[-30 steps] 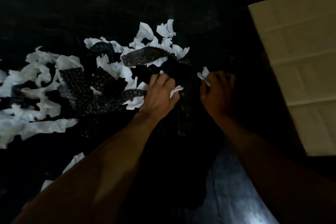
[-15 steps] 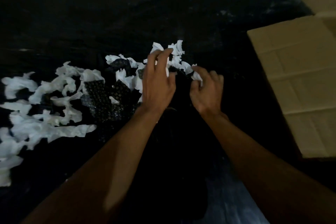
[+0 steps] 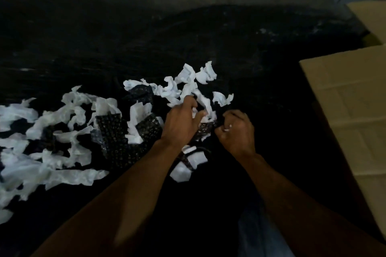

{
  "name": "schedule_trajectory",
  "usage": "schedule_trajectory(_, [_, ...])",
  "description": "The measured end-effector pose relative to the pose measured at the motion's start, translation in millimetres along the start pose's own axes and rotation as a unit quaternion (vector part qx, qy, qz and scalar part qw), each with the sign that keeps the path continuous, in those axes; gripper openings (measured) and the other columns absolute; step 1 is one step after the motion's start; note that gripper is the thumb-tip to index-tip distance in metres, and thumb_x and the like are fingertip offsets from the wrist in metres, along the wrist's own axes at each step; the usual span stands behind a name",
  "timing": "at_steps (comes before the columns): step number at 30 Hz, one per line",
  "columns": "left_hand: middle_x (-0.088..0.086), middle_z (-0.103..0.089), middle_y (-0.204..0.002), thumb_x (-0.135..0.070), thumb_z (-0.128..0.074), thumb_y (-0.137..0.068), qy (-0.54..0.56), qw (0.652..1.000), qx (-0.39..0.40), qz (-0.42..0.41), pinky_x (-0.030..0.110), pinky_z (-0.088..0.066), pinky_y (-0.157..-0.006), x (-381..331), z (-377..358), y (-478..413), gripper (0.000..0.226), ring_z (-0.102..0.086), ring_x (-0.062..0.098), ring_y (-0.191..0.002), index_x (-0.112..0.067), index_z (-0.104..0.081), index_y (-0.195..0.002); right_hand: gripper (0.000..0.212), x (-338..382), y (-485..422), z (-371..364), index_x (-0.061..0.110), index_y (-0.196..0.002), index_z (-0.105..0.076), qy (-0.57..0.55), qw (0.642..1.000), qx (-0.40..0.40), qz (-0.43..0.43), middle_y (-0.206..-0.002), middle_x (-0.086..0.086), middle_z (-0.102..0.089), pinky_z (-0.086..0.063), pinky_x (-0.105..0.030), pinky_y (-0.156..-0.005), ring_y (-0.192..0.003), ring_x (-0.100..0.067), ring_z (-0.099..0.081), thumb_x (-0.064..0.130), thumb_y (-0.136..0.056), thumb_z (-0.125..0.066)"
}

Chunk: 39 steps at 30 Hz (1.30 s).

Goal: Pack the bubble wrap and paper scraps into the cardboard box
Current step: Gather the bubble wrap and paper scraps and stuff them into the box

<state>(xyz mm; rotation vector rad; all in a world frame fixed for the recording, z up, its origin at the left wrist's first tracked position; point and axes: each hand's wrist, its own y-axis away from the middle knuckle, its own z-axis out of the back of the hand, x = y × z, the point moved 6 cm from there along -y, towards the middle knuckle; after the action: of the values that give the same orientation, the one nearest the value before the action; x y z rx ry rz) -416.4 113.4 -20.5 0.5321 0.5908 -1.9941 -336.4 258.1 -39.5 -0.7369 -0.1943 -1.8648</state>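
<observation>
White paper scraps [image 3: 52,152] lie strewn over a dark surface from the far left to the centre, mixed with dark bubble wrap [image 3: 117,142]. My left hand [image 3: 181,121] is closed around a bunch of paper scraps and a strip of bubble wrap at the right end of the pile. My right hand [image 3: 238,131] is a fist beside it, gripping a small white scrap and the same dark strip. More crumpled scraps [image 3: 188,81] sit just beyond my fingers. The cardboard box [image 3: 351,100] stands at the right, a flap facing me.
The dark sheet [image 3: 188,37] covers the whole work surface up to a grey wall at the back. A few scraps [image 3: 183,167] lie under my left wrist. The box's far flap [image 3: 369,16] reaches the top right corner.
Both hands have closed from spread fingers into fists on scraps and bubble wrap and pulled slightly toward me. The view has tilted up, showing more of the wall and box.
</observation>
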Motion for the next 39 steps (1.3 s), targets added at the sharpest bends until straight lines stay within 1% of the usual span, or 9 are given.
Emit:
schedule_trajectory(3, [0.009,-0.059,-0.111,-0.019,-0.060,-0.092,-0.003,0.997,-0.067,-0.046,0.043,-0.054,-0.078,-3,16,-5,0.030,-0.062,0.028,-0.094,-0.016,-0.051,-0.120,0.021,-3,-7,26,0.011,-0.070,-0.051,-0.066,0.994,-0.066,-0.051,-0.078,-0.001,-0.054,-0.043,-0.026,-0.058,-0.067,-0.020,-0.054,0.004,-0.065,-0.071])
schedule_trajectory(7, [0.005,-0.033,-0.143,0.001,-0.060,-0.082,-0.086,0.994,-0.061,-0.027,0.037,-0.053,-0.080,7,18,-30,0.073,-0.050,0.027,-0.113,-0.030,-0.034,-0.143,0.062,11,-33,35,0.027,-0.122,-0.049,-0.058,0.996,-0.016,-0.070,-0.126,-0.002,-0.042,-0.051,-0.026,-0.080,-0.100,-0.016,-0.052,0.003,-0.069,-0.071])
schedule_trajectory(13, [0.005,-0.002,-0.161,-0.012,-0.048,-0.090,-0.164,0.983,0.081,-0.023,0.055,-0.006,-0.118,27,-11,-62,0.071,0.000,0.031,-0.147,-0.029,-0.016,-0.152,0.049,32,-61,-14,0.033,-0.128,-0.056,0.103,0.989,0.105,0.030,-0.157,-0.001,-0.023,-0.031,-0.050,-0.106,-0.138,-0.031,-0.025,0.030,-0.080,-0.049])
schedule_trajectory(21, [0.008,-0.055,-0.131,-0.042,-0.040,-0.094,-0.062,0.996,0.019,-0.061,0.029,-0.028,-0.110,43,-18,-64,0.045,-0.045,0.025,-0.125,-0.014,-0.065,-0.117,0.058,23,-47,-35,0.018,-0.110,-0.068,0.088,0.994,0.051,0.049,-0.133,-0.006,-0.058,-0.030,-0.057,-0.108,-0.132,-0.034,-0.041,0.058,-0.073,-0.050])
schedule_trajectory(25, [0.008,-0.063,-0.095,-0.032,-0.066,-0.087,-0.040,0.998,-0.050,-0.019,0.023,-0.035,-0.085,45,-9,-68,0.023,-0.057,0.026,-0.094,-0.010,-0.065,-0.084,0.040,15,-49,-35,0.012,-0.091,-0.069,0.040,0.998,0.027,0.047,-0.105,-0.006,-0.066,-0.036,-0.033,-0.105,-0.111,-0.031,-0.054,0.045,-0.073,-0.057])
schedule_trajectory(27, [0.009,-0.063,-0.093,-0.026,-0.069,-0.084,-0.039,0.998,-0.046,0.010,0.028,-0.038,-0.081,45,-3,-68,0.018,-0.058,0.027,-0.092,-0.009,-0.062,-0.087,0.027,14,-48,-32,0.015,-0.084,-0.062,0.021,0.999,0.037,0.019,-0.097,-0.003,-0.063,-0.033,-0.022,-0.092,-0.103,-0.028,-0.051,0.038,-0.069,-0.065])
schedule_trajectory(33, [0.011,-0.031,-0.141,-0.016,-0.074,-0.078,-0.072,0.995,0.018,0.065,0.034,-0.038,-0.104,41,4,-61,0.070,-0.038,0.027,-0.127,-0.017,-0.039,-0.138,0.046,21,-42,-19,0.019,-0.114,-0.063,0.035,0.998,0.051,0.022,-0.117,-0.006,-0.057,-0.045,-0.038,-0.093,-0.102,-0.025,-0.047,0.013,-0.070,-0.076])
schedule_trajectory(36, [0.013,-0.029,-0.147,-0.029,-0.063,-0.084,-0.134,0.987,0.019,0.085,0.041,-0.028,-0.111,47,-2,-47,0.056,-0.022,0.032,-0.135,-0.013,-0.047,-0.135,0.034,15,-36,-20,0.018,-0.103,-0.070,0.053,0.998,0.034,0.031,-0.133,-0.006,-0.053,-0.045,-0.036,-0.093,-0.108,-0.027,-0.048,0.011,-0.070,-0.073])
schedule_trajectory(39, [0.016,-0.046,-0.141,-0.033,-0.051,-0.091,-0.158,0.985,-0.004,0.065,0.047,-0.022,-0.115,51,-9,-33,0.043,-0.029,0.033,-0.138,-0.009,-0.055,-0.126,0.029,18,-30,-19,0.017,-0.099,-0.069,0.075,0.994,0.015,0.078,-0.111,-0.002,-0.068,-0.045,-0.035,-0.091,-0.098,-0.026,-0.061,0.011,-0.071,-0.068])
